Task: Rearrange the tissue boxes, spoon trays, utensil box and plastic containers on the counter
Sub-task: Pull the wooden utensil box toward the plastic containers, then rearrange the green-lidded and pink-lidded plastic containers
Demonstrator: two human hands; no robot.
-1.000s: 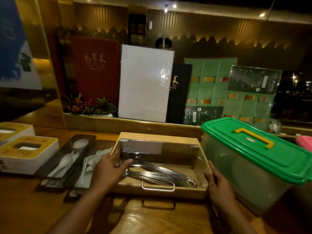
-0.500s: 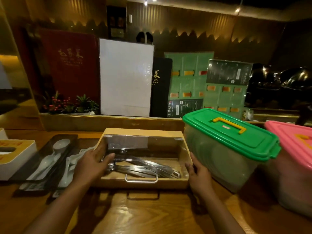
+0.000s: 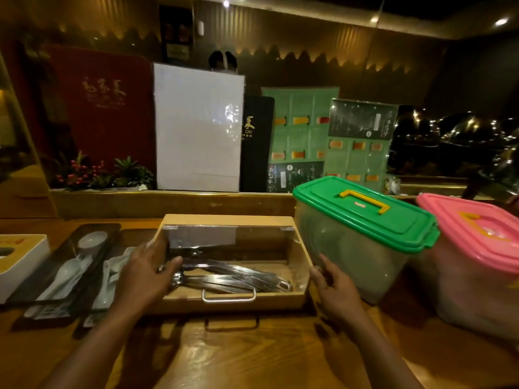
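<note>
A wooden utensil box (image 3: 230,300) with a clear lid and a metal handle lies in the middle of the counter, with steel utensils inside. My left hand (image 3: 146,272) grips its left side, thumb over the lid. My right hand (image 3: 334,287) presses its right end, beside the plastic container with a green lid (image 3: 362,217). A second plastic container, pink-lidded (image 3: 474,237), stands at the far right, touching the green one. Two dark spoon trays (image 3: 84,262) with white spoons lie left of the box. One white tissue box (image 3: 19,262) shows at the left edge.
Upright menus stand on a ledge behind the counter: a red one (image 3: 98,113), a white board (image 3: 196,127), green cards (image 3: 303,130). A small plant with red berries (image 3: 92,175) sits on the ledge at the left. Bare wooden counter (image 3: 252,357) lies in front.
The view has swung right: the tissue boxes slid toward the left edge and the pink-lidded container came into view. Both hands stay on the utensil box's two ends.
</note>
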